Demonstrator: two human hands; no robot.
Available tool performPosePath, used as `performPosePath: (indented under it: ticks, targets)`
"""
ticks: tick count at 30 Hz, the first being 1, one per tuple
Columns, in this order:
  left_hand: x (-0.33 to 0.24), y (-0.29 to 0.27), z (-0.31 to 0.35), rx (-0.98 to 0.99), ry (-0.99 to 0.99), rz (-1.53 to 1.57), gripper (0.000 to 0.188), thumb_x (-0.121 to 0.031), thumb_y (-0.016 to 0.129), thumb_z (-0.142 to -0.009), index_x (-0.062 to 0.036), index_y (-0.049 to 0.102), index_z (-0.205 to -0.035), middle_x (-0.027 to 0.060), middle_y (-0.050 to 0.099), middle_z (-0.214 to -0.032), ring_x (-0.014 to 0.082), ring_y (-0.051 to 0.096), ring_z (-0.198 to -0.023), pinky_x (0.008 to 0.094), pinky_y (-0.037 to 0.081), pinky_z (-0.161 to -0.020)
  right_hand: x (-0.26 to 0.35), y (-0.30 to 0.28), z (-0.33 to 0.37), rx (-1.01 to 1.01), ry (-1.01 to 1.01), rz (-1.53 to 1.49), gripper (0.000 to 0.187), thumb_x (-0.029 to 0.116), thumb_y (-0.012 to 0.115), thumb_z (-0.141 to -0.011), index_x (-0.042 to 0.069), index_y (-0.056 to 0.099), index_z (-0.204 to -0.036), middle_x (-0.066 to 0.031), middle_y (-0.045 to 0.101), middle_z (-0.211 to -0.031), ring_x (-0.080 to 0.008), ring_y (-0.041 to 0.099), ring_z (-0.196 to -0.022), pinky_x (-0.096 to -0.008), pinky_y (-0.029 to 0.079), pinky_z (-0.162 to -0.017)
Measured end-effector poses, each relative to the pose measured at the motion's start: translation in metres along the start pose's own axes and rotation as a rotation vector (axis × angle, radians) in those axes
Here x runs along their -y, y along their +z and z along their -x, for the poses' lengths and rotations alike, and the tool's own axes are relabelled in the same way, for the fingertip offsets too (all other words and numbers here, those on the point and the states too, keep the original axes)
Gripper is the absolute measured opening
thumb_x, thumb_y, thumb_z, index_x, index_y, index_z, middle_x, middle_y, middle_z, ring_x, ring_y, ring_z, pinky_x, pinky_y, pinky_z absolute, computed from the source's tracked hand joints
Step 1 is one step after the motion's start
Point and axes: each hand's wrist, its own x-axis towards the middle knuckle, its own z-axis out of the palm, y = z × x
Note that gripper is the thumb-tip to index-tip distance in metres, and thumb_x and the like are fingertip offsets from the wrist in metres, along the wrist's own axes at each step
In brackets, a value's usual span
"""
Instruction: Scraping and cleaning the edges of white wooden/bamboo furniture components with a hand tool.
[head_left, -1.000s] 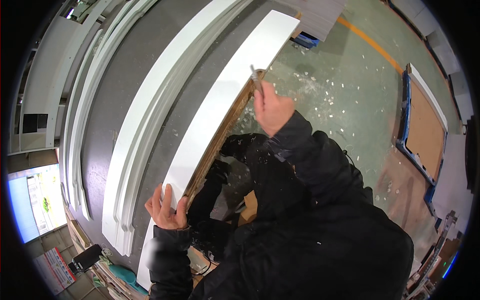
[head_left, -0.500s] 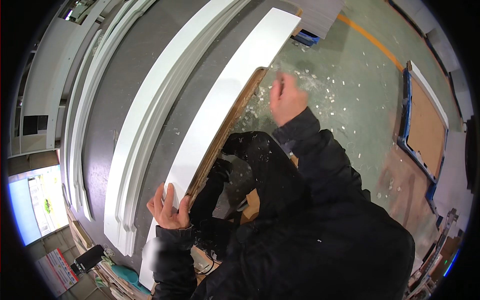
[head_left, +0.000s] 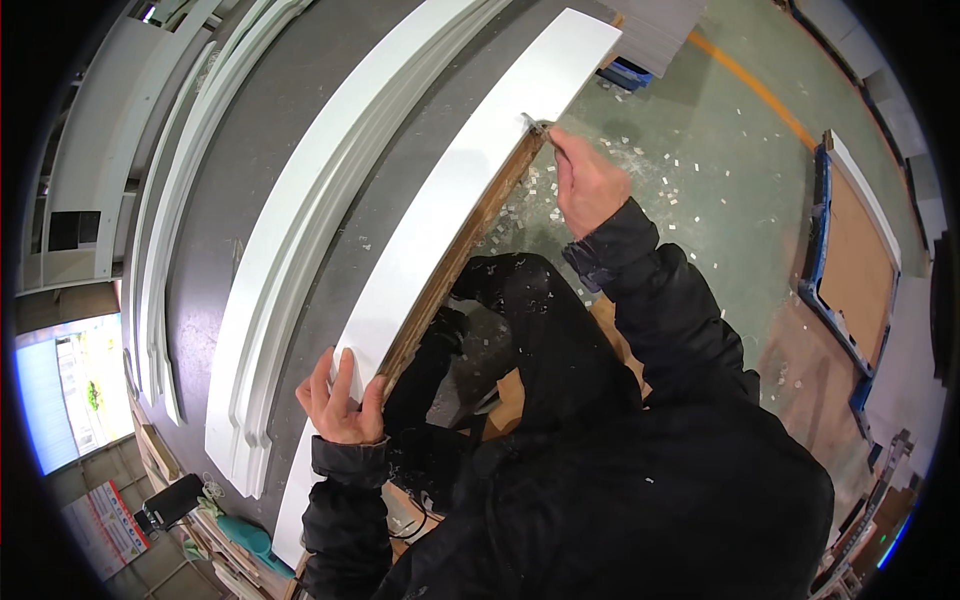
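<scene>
A long white panel (head_left: 455, 190) lies along the table's near edge, a brown raw edge showing along its cut-back side. My left hand (head_left: 347, 405) rests on its lower part, fingers spread on the white face and thumb at the edge. At the far corner of the cut-back, my right hand (head_left: 592, 185) is closed round a small metal blade (head_left: 533, 125). The blade's tip touches the panel or lies just over it; the rest is hidden by my fingers.
A stack of white profiled strips (head_left: 300, 220) lies on the dark table (head_left: 215, 200), with thinner strips (head_left: 180, 190) further left. White chips are strewn over the green floor (head_left: 700, 215). A blue-edged brown panel (head_left: 855, 260) stands at right.
My right hand has come from beside the panel to the corner of its cut-back, and the blade now shows there. My left hand stays on the panel.
</scene>
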Motion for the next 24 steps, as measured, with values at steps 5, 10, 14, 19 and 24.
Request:
performPosePath:
  ticks: [5, 10, 14, 19, 24]
  targets:
    - [0.001, 0.002, -0.001, -0.027, 0.016, -0.006, 0.051, -0.021, 0.082, -0.074, -0.0054, 0.069, -0.121, 0.0205, 0.062, -0.122, 0.0349, 0.053, -0.099, 0.0443, 0.043, -0.089, 0.036, -0.004, 0.037, 0.189, -0.054, -0.407, 0.026, 0.003, 0.067, -0.087, 0.006, 0.068, -0.113, -0.0185, 0.07, -0.091, -0.0342, 0.07, -0.078, -0.0394, 0.057, -0.068]
    - [0.004, 0.0, 0.002, -0.039, 0.025, -0.021, 0.051, -0.021, 0.082, -0.074, -0.005, 0.069, -0.121, 0.0204, 0.062, -0.123, 0.0347, 0.053, -0.099, 0.0438, 0.044, -0.088, 0.021, -0.017, 0.001, 0.219, -0.023, -0.353, 0.03, 0.004, 0.062, -0.089, 0.01, 0.068, -0.118, -0.0195, 0.07, -0.088, -0.0318, 0.07, -0.074, -0.0371, 0.057, -0.066]
    - [0.001, 0.001, -0.004, -0.028, 0.051, -0.009, 0.051, -0.02, 0.081, -0.075, -0.0045, 0.068, -0.122, 0.0198, 0.062, -0.123, 0.0348, 0.054, -0.1, 0.0433, 0.044, -0.089, 0.01, -0.006, 0.004, 0.178, 0.09, -0.279, 0.033, 0.001, 0.058, -0.09, 0.011, 0.067, -0.12, -0.0194, 0.069, -0.084, -0.0311, 0.068, -0.067, -0.0377, 0.056, -0.061]
    - [0.006, 0.004, -0.004, -0.031, 0.089, 0.009, 0.051, -0.019, 0.081, -0.076, -0.0043, 0.067, -0.123, 0.0195, 0.062, -0.124, 0.0353, 0.054, -0.101, 0.0434, 0.043, -0.09, 0.07, 0.005, 0.075, 0.557, -0.351, -0.601, 0.032, 0.001, 0.062, -0.084, 0.01, 0.067, -0.115, -0.0136, 0.072, -0.096, -0.0293, 0.071, -0.084, -0.0356, 0.057, -0.071]
    - [0.004, -0.003, -0.004, -0.01, 0.063, 0.023, 0.049, -0.019, 0.08, -0.077, -0.0045, 0.067, -0.122, 0.0194, 0.063, -0.125, 0.0354, 0.054, -0.1, 0.0437, 0.043, -0.09, 0.011, 0.007, -0.002, 0.197, 0.648, -0.858, 0.025, 0.025, 0.057, -0.1, 0.003, 0.067, -0.093, -0.0007, 0.066, -0.076, -0.0064, 0.059, -0.063, -0.0231, 0.045, -0.056]
